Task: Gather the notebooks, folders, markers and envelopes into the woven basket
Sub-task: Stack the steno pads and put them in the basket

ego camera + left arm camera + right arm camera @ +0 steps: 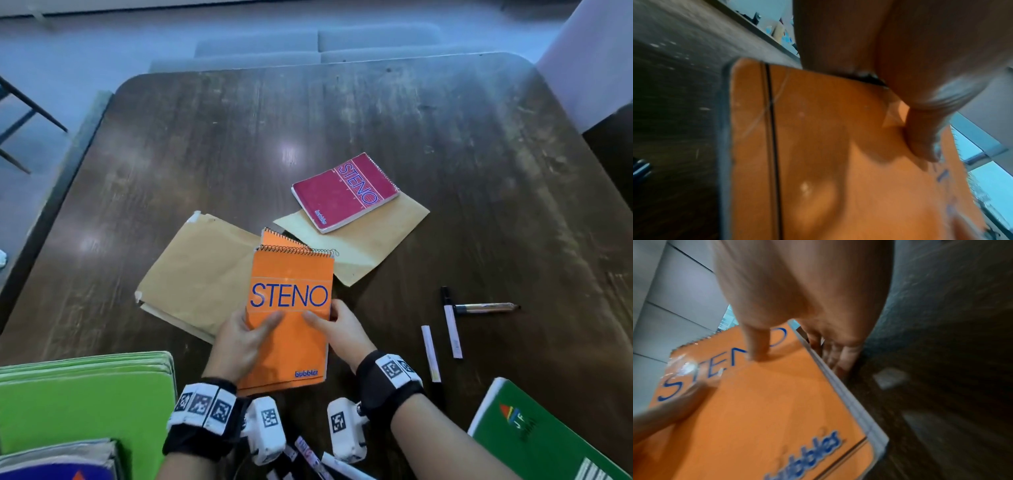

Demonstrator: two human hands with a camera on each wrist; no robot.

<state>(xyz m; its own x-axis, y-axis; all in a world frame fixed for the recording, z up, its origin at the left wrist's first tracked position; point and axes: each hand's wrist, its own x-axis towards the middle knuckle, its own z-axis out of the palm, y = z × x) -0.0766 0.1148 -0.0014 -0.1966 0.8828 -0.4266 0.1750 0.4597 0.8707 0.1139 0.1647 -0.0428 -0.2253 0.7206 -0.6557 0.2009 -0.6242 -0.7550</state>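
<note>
Both hands hold an orange STENO notebook [291, 301] above the near middle of the table. My left hand [246, 337] grips its left edge, thumb on the cover [838, 146]. My right hand [337, 327] grips the right edge, thumb on the cover [766, 402], fingers beneath. A second orange notebook [277, 239] peeks out behind it. A red STENO notebook [346, 192] lies on a tan envelope [370, 246]; another tan envelope [198, 274] lies to the left. Markers [452, 325] lie to the right. No woven basket is in view.
Green folders [85, 394] are stacked at the near left, with a blue-covered book [58, 462] below them. A green notebook [534, 435] lies at the near right. More markers [325, 462] lie under my wrists. The dark wooden table [342, 120] stretches ahead, with chairs beyond its far edge.
</note>
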